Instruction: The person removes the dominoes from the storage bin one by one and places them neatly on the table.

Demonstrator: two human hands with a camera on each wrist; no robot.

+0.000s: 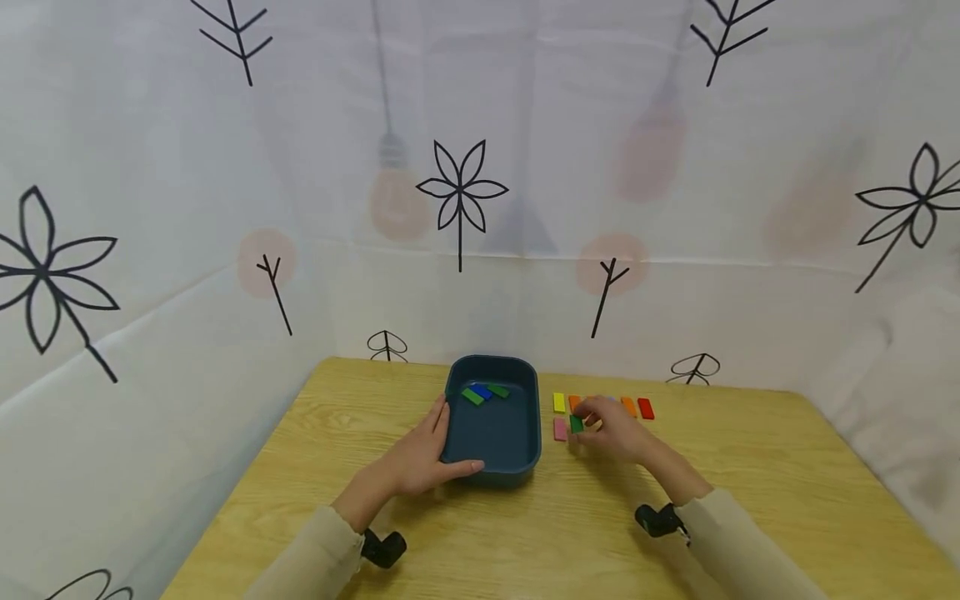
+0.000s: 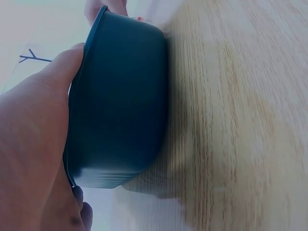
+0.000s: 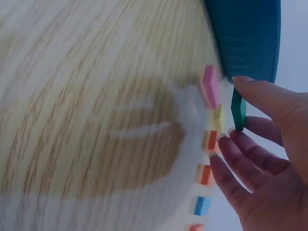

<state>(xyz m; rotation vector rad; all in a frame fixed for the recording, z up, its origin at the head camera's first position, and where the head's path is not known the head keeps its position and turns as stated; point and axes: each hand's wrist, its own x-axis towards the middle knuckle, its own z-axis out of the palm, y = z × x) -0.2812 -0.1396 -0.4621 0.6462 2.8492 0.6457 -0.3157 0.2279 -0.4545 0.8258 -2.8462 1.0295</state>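
Note:
A dark blue plastic bin [image 1: 495, 442] stands on the table, holding two green blocks [image 1: 472, 397] and a blue block [image 1: 481, 392]. My left hand [image 1: 420, 454] rests on its near left corner, fingers straight along the left rim and thumb lying over the near rim. Right of the bin, my right hand [image 1: 617, 432] pinches a small flat green block [image 3: 238, 110] between thumb and fingertips, held on edge in the right wrist view. Beside it lies a pink block [image 1: 560, 429]. Behind is a row with a yellow block [image 1: 558, 402] and an orange block [image 1: 574, 403], partly hidden by the right hand.
The row continues right with a blue block [image 3: 201, 205], another orange block [image 1: 628, 407] and a red block [image 1: 646, 408]. A white patterned cloth [image 1: 465, 292] hangs behind and beside the wooden table [image 1: 540, 542]. Each wrist wears a black camera mount.

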